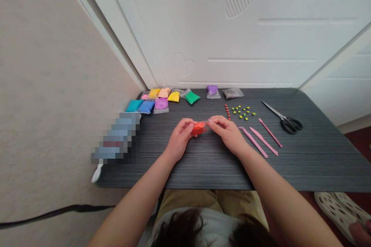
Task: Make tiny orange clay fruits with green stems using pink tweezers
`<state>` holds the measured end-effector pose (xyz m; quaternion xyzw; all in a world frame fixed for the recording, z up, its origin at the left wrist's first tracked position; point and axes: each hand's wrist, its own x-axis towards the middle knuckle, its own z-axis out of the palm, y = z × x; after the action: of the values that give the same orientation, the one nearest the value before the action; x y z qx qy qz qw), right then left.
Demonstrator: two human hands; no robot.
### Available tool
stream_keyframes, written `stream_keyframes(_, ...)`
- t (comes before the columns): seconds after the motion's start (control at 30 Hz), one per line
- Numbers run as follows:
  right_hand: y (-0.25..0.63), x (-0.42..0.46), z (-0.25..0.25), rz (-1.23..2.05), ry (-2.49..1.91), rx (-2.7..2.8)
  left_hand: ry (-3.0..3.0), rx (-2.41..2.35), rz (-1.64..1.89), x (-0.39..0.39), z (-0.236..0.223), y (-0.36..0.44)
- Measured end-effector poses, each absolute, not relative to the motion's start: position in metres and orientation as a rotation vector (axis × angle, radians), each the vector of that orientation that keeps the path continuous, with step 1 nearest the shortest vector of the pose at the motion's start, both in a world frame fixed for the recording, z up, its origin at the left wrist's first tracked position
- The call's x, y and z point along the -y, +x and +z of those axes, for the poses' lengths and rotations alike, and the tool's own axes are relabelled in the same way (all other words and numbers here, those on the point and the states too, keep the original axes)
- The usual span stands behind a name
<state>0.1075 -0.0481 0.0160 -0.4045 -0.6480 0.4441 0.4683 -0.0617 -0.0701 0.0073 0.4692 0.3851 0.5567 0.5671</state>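
Observation:
Between my hands, over the middle of the dark table (188,166), is a small clear bag of orange-red clay (199,127). My left hand (181,135) grips the clay-filled end with thumb and fingers. At the bag's clear end, my right hand (224,130) is closed in a pinch. Just beyond my right hand lie a short row of small red pieces (227,112) and several little yellow-and-green pieces (240,117). Three pink modelling tools lie beside my right wrist: a hooked one (255,142), a flat blade (263,141) and a thin stick (270,132).
Black-handled scissors (285,119) lie at the right. Along the back are bagged clays, including green (192,97), purple (212,90), grey (233,93), magenta (161,104) and blue (146,106). A blurred-out packet (118,135) is at the left edge. A white door (246,42) stands behind.

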Motion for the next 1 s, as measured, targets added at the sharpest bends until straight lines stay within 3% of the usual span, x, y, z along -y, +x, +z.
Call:
stream_keyframes(0.17,0.107,0.051,0.02,1.105,-0.961,1.634,1.018,-0.863,1.229,0.068,0.005,-0.063)
stream_keyframes(0.7,0.105,0.053,0.017,1.086,-0.977,1.648,1.558,-1.213,1.102,0.07,0.0,-0.061)
stream_keyframes(1.0,0.102,0.061,0.023,0.839,-0.899,1.816,1.557,-1.289,1.211,0.069,-0.007,-0.059)
